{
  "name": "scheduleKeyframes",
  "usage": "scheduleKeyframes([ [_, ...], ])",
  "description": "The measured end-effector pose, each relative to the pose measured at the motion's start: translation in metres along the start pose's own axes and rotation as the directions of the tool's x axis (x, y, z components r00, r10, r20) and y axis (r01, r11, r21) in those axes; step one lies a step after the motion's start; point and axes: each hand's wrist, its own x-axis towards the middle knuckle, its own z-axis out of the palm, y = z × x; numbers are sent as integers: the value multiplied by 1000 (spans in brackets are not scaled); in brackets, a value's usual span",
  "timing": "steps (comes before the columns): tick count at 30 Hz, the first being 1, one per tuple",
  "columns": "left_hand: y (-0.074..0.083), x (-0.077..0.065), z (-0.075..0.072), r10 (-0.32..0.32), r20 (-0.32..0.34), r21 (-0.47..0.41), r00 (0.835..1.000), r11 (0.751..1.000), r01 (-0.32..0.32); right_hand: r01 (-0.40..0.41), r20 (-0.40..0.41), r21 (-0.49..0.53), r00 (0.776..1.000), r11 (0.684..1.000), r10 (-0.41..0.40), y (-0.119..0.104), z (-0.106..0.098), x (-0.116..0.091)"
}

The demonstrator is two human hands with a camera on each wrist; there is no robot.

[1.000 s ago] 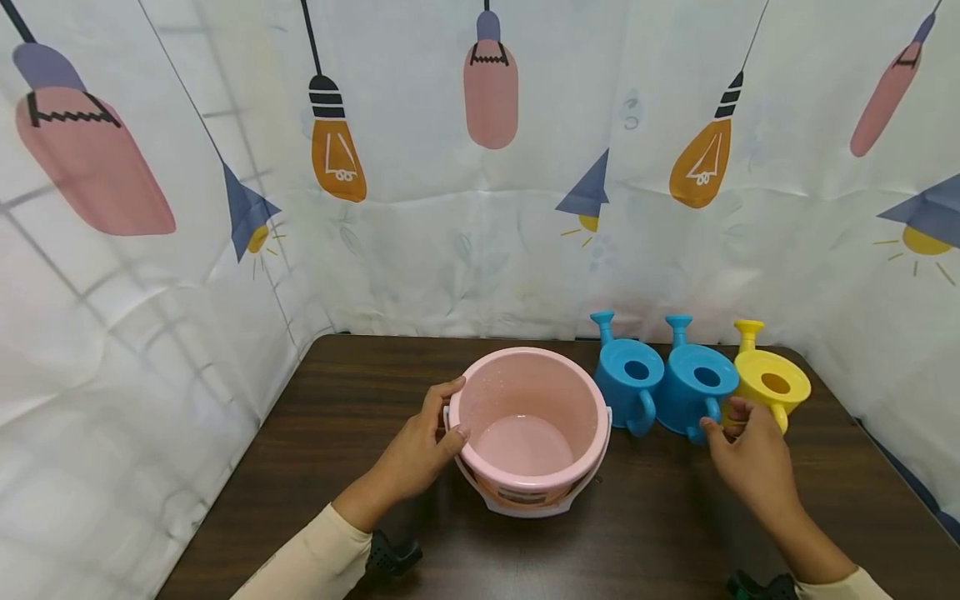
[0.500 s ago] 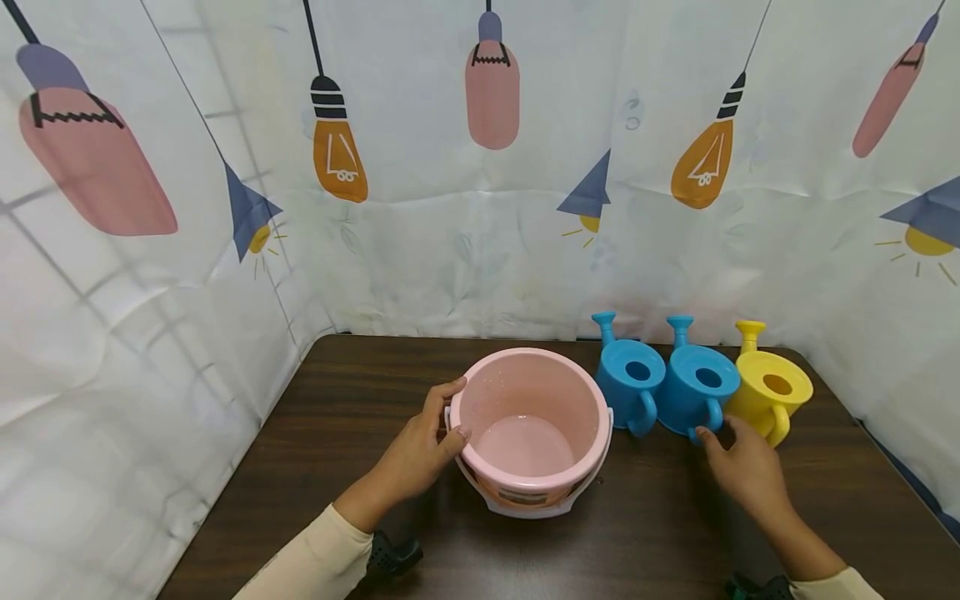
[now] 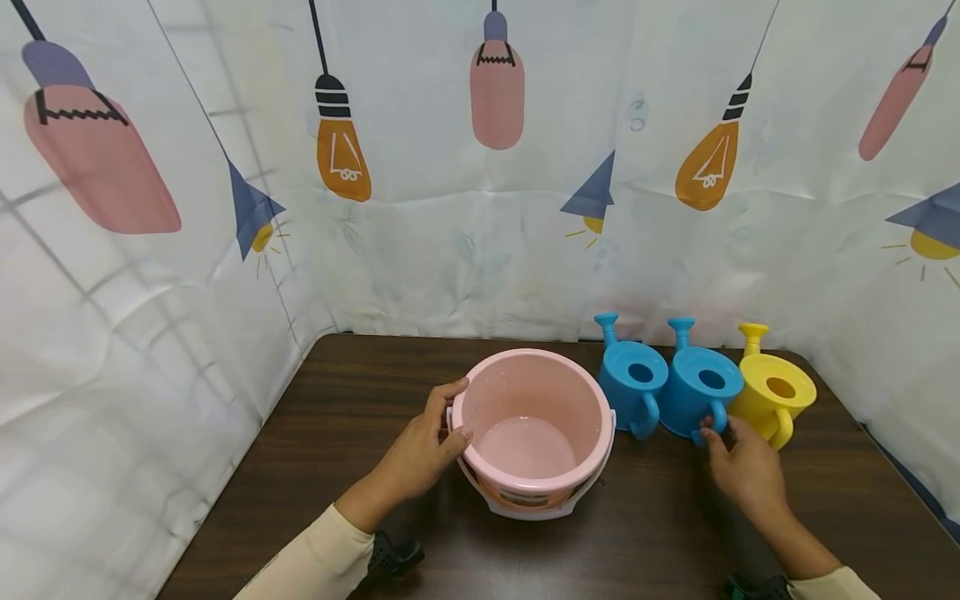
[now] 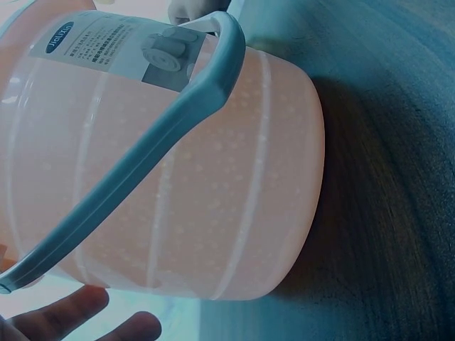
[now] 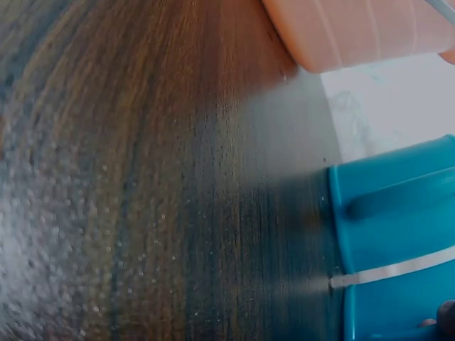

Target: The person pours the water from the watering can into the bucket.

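A pink bucket (image 3: 525, 482) stands mid-table, its pale handle (image 4: 114, 185) hanging down the outside. My left hand (image 3: 416, 450) holds its left rim, thumb over the edge and other fingers outside; two fingertips (image 4: 135, 327) show beside the wall in the left wrist view. To the right, my right hand (image 3: 750, 471) pinches the low part of the handle on the middle blue watering can (image 3: 681, 404). A second blue watering can (image 3: 622, 398) stands left of it, a yellow watering can (image 3: 761, 410) right of it. The right fingertips are partly hidden.
All of these stand on a dark wood-grain table (image 3: 360, 375). A white curtain (image 3: 420, 250) printed with lamps and bulbs hangs behind and along both sides. The bucket carries a printed label (image 4: 106, 50).
My right hand has shifted slightly left and down, away from the yellow watering can and onto the middle blue one's handle. The left hand and bucket stay put.
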Motion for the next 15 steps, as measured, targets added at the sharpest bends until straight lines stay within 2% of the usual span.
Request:
scheduleKeyframes([
  [7,0,0,0,-4,4,-1,1000,1000,4,-22,-17,2,1000,1000,22,0,0,0],
  [15,1,0,0,-10,6,-3,1000,1000,10,28,-50,-15,998,1000,-28,-5,-7,2],
])
